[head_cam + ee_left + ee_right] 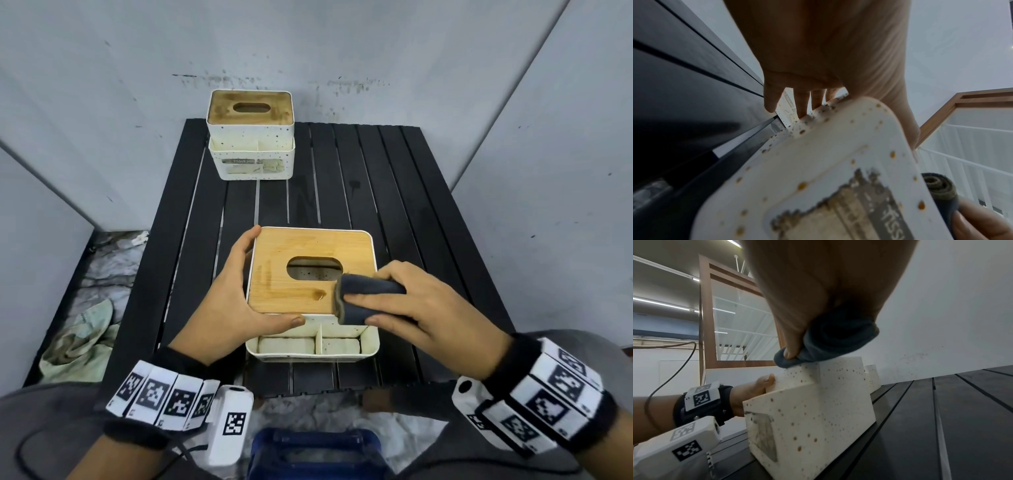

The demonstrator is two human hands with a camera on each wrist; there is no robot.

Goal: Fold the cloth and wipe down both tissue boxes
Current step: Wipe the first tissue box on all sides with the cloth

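Note:
The near tissue box (310,274) (838,162) (818,402) is white and speckled, with a bamboo lid and an oval slot. My left hand (236,291) (807,73) clasps its left side, thumb along the lid's front edge. My right hand (394,301) (818,296) grips the folded dark grey cloth (366,301) (941,191) (828,340) and presses it on the lid's front right corner. A second, like tissue box (251,133) (872,378) stands at the table's far left.
The black slatted table (359,192) (941,418) sits between grey wall panels. A crumpled pale cloth (82,339) lies on the floor at the left. A blue object (315,452) is below the table's near edge.

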